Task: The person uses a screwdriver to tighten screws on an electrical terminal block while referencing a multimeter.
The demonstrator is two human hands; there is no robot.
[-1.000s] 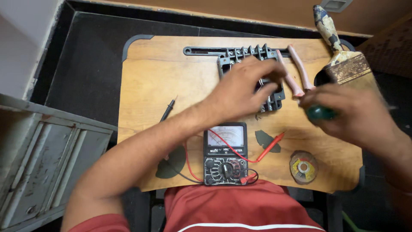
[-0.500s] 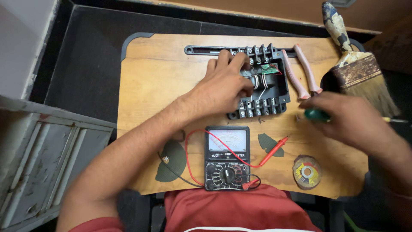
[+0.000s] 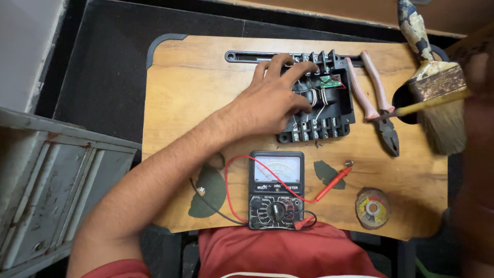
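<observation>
- Left hand (image 3: 275, 100) rests palm down on the black box (image 3: 329, 110), fingers spread over its left half and upper edge; it presses on the box rather than closing round it.
- Box lies open-faced at the upper middle of the wooden board (image 3: 190, 92), with wire coils, a small green circuit piece and rows of terminals showing along its top and bottom edges.
- Right hand (image 3: 476, 77) sits at the far right edge, blurred and very close to the camera; grip cannot be told. A thin yellowish shaft (image 3: 427, 104) runs from it toward the pliers.
- Pliers (image 3: 378, 100), pink handles, lie just right of the box, jaws pointing toward the person.
- Paintbrush (image 3: 437, 87), paint-crusted, lies at the board's right edge.
- Multimeter (image 3: 276, 190) sits at the near edge, with a red lead looping left and a red probe (image 3: 334, 184) lying to its right.
- Tape roll (image 3: 372, 207) lies near the right corner.
</observation>
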